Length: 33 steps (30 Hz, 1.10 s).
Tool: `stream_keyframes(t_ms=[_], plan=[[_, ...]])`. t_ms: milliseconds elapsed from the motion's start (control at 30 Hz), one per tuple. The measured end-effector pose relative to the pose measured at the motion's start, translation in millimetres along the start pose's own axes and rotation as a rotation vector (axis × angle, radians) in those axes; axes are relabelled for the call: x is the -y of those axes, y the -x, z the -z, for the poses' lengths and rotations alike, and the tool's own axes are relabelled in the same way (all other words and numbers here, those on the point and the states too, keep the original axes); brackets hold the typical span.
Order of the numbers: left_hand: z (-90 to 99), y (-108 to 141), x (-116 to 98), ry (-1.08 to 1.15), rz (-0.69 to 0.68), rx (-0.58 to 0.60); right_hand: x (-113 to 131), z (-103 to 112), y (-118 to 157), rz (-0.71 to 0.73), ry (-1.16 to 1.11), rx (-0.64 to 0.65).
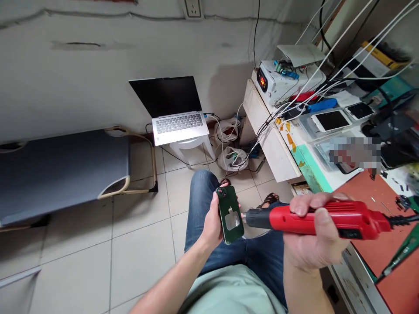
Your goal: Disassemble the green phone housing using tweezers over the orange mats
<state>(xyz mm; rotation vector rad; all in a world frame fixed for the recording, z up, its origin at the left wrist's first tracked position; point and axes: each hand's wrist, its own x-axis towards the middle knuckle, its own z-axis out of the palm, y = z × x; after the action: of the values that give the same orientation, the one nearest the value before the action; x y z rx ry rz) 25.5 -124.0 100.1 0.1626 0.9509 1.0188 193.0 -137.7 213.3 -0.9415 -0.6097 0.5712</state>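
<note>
My left hand (212, 222) grips a dark green phone (230, 214) by its edge, back side facing me, held over my lap. My right hand (316, 237) is closed around a red hot-air tool (330, 218) with a black nozzle (258, 218). The nozzle tip points left at the middle of the phone's back, almost touching it. A black cord (402, 219) runs from the tool's rear toward the bench.
A cluttered workbench (366, 192) with a red mat, phones in trays and cables stands at right. A heating station with a red display (262, 81) sits at its far end. A laptop (176, 111) rests on a white stool, a folding cot (62, 168) at left.
</note>
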Motion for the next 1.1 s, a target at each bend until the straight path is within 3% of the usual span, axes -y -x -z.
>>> stream_keyframes(t_ms=[167, 367, 533, 700, 1100], plan=[[-7.0, 3.8, 5.4, -0.029, -0.049, 0.019, -13.8, -16.5, 8.9, -0.004, 0.021, -0.040], [-10.1, 3.9, 5.9, -0.053, -0.092, 0.041, -14.6, -11.6, 9.6, 0.018, 0.027, -0.073], [-12.3, 3.7, 5.5, -0.063, -0.108, 0.067, -9.6, -10.0, 12.1, -0.108, 0.027, -0.051], [-13.7, 5.4, 5.0, -0.078, -0.120, 0.075, -14.0, -11.6, 9.8, 0.030, 0.053, -0.094], [-15.0, 2.6, 7.0, -0.091, -0.147, 0.086, -12.0, -8.4, 12.8, 0.010, 0.083, -0.152]])
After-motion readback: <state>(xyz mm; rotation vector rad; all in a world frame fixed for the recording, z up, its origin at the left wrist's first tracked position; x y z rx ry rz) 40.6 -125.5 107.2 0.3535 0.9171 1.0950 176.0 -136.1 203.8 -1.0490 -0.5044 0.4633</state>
